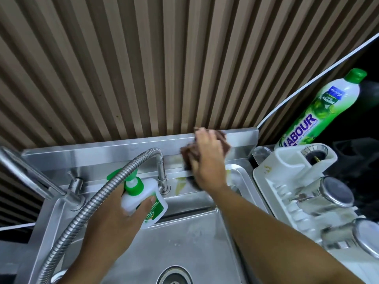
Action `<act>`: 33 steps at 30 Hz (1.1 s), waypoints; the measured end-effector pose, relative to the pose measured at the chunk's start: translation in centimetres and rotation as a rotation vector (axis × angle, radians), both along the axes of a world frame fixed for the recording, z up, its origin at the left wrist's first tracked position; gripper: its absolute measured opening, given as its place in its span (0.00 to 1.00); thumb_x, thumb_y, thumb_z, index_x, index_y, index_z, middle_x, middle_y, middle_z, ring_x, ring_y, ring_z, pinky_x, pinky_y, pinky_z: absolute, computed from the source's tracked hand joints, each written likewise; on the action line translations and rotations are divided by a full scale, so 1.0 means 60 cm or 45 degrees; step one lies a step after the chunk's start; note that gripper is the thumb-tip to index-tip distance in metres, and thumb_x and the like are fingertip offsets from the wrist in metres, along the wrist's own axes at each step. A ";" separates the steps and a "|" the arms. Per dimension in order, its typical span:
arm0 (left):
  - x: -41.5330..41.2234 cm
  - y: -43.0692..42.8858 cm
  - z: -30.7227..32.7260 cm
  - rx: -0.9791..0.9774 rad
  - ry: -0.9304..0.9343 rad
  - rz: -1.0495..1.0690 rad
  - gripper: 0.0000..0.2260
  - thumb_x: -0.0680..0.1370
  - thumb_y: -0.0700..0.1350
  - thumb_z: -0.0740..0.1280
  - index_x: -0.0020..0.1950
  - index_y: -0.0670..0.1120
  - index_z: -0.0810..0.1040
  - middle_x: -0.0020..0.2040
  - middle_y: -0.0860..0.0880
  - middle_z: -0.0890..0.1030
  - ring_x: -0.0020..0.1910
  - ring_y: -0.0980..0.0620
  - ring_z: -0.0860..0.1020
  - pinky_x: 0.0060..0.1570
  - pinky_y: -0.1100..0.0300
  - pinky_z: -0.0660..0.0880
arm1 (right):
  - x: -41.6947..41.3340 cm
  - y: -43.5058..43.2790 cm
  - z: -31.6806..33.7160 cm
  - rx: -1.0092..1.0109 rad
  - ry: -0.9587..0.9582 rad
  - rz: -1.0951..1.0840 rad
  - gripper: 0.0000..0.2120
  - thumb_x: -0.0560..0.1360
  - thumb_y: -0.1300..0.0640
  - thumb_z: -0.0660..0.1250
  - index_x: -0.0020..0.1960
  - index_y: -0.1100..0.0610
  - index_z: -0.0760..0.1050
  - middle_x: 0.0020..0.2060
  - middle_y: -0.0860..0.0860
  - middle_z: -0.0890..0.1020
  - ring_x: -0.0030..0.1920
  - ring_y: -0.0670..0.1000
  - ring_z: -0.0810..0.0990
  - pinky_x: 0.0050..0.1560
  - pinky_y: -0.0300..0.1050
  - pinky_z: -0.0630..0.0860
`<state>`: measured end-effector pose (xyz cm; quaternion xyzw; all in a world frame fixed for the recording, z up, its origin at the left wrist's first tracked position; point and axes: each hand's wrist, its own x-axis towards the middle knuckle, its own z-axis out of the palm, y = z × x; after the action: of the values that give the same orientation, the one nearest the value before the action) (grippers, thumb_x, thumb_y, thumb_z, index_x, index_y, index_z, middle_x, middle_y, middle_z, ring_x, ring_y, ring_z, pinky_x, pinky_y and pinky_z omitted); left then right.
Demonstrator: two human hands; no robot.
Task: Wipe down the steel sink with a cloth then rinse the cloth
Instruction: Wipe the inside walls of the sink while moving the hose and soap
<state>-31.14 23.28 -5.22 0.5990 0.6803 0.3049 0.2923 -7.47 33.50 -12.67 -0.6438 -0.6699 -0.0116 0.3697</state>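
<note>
The steel sink (pixel 190 242) fills the lower middle, its drain (pixel 175 276) at the bottom edge. My right hand (pixel 207 160) presses a brown cloth (pixel 189 151) against the sink's steel back ledge, right of the tap; the hand covers most of the cloth. My left hand (pixel 125 214) grips a white soap pump bottle (pixel 143 199) with a green top, lifted just above the sink's back rim. Yellowish smears mark the ledge under the cloth.
A flexible steel hose tap (pixel 114 181) arches over my left wrist. A second steel tap handle (pixel 30 173) sits at the left. At the right stand a white dish rack (pixel 287 193) with steel cups (pixel 332 193) and a green dish-liquid bottle (pixel 324 107). Behind is a ribbed wall.
</note>
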 end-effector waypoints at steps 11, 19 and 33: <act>-0.001 -0.002 0.002 0.008 -0.035 -0.027 0.13 0.72 0.52 0.76 0.45 0.58 0.72 0.45 0.59 0.79 0.42 0.64 0.76 0.36 0.67 0.68 | -0.035 0.028 0.002 -0.027 0.164 -0.290 0.33 0.80 0.51 0.60 0.81 0.60 0.54 0.81 0.56 0.53 0.81 0.59 0.45 0.78 0.55 0.42; -0.002 -0.001 -0.001 0.015 -0.026 -0.005 0.13 0.71 0.51 0.77 0.45 0.55 0.73 0.46 0.56 0.80 0.43 0.61 0.76 0.36 0.59 0.70 | -0.024 0.016 -0.033 0.009 0.842 -0.547 0.38 0.82 0.49 0.57 0.80 0.65 0.40 0.80 0.60 0.42 0.80 0.56 0.38 0.77 0.43 0.35; -0.004 -0.003 0.000 0.005 -0.014 0.021 0.14 0.71 0.53 0.76 0.49 0.56 0.73 0.46 0.59 0.80 0.43 0.60 0.76 0.37 0.58 0.69 | -0.119 0.009 0.114 -0.561 2.686 -0.455 0.15 0.83 0.47 0.59 0.65 0.52 0.73 0.52 0.53 0.79 0.41 0.52 0.77 0.49 0.52 0.74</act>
<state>-31.40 23.10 -5.22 0.5924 0.6829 0.3118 0.2922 -14.58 34.05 -5.83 -0.4698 0.0999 0.6129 0.6275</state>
